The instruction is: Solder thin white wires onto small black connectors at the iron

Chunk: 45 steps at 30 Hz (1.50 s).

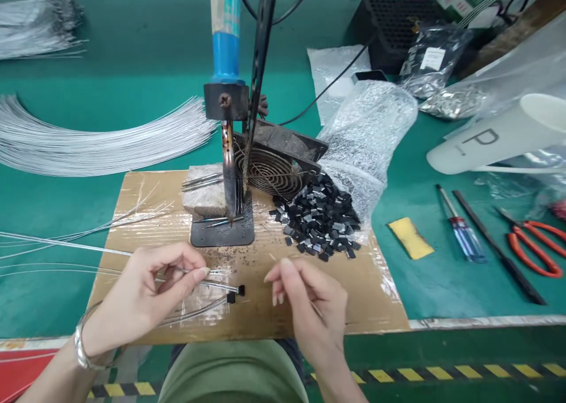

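My left hand (170,282) pinches thin wires between thumb and forefinger, their short ends pointing right over the cardboard (362,308). Just below its fingertips lie wires with small black connectors (240,290) at their ends. To the right, my right hand (305,291) is closed around a thin stick, which shows below the fingers and at the fingertips. A blue soldering iron (226,55) hangs upright in a stand, its tip above a black metal plate (223,233). Many small black pieces (321,217) are heaped beyond my right hand.
Behind the iron's tip sits a fan (274,167), with bubble wrap (367,131) beside it. A wire bundle (101,146) lies at left. On the right are a yellow sponge (411,238), a screwdriver (464,232), a black rod (499,249), orange-handled pliers (535,243) and a white cup (490,140).
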Available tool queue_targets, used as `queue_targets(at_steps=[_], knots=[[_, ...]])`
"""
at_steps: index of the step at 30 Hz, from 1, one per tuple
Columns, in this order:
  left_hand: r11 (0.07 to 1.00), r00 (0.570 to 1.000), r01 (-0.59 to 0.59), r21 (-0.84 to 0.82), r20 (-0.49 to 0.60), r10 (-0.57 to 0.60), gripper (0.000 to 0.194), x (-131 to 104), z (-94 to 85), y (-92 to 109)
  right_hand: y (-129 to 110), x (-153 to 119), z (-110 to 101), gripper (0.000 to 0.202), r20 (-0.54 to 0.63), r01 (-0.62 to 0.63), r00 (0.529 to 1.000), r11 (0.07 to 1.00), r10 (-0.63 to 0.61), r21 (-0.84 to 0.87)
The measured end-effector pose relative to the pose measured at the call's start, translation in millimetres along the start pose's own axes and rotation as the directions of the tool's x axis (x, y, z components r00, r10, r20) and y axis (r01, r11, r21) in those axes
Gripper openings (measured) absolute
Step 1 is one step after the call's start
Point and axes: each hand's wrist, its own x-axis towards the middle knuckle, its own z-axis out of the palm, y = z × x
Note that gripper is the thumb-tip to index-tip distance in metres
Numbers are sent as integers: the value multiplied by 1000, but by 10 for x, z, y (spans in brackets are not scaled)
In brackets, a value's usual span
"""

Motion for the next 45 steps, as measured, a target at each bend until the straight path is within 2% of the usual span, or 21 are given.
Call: queue_targets(at_steps=[3,5,11,17,22,25,28,31,34,37,41,45], knots=[[998,999,46,-33,5,-46,31,-13,16,67,-35,5,103,31,180,47,983,999,-48,12],[997,999,49,-54,16,-49,31,-17,19,112,-50,27,155,24,254,63,965,997,-69,33],[1000,998,-12,-29,59,14,28,-61,28,146,-79,69,228,15,351,27,935,996,-56,86],[998,997,-44,-52,57,47,27,-73,37,185,-54,63,232,18,362,68,928,996,-86,61],[999,997,-50,-15,59,50,24,-79,37,194,-37,68,214,18,377,47,924,997,-65,55],[995,997,-66,71,-21,68,13,-130,64,203,-38,58,211,22,363,34,931,998,-50,50],[975,986,-111,191,-104,132,26,-194,116,254,-37,46,205,26,335,5,942,999,-19,42],[957,976,-137,256,-132,174,30,-230,193,335,-22,37,190,27,341,6,940,999,-17,34],[959,976,-163,232,-104,191,25,-216,275,407,-7,16,177,27,352,23,935,999,-35,36],[970,984,-155,185,-59,168,17,-171,322,446,-18,-15,178,30,296,-6,955,1000,-1,25],[987,995,-91,132,-16,94,16,-133,314,425,-58,-33,201,31,262,-16,965,1000,12,14],[1000,999,1,20,52,-2,22,-120,288,315,-51,-16,216,29,271,23,962,1000,-23,4]])
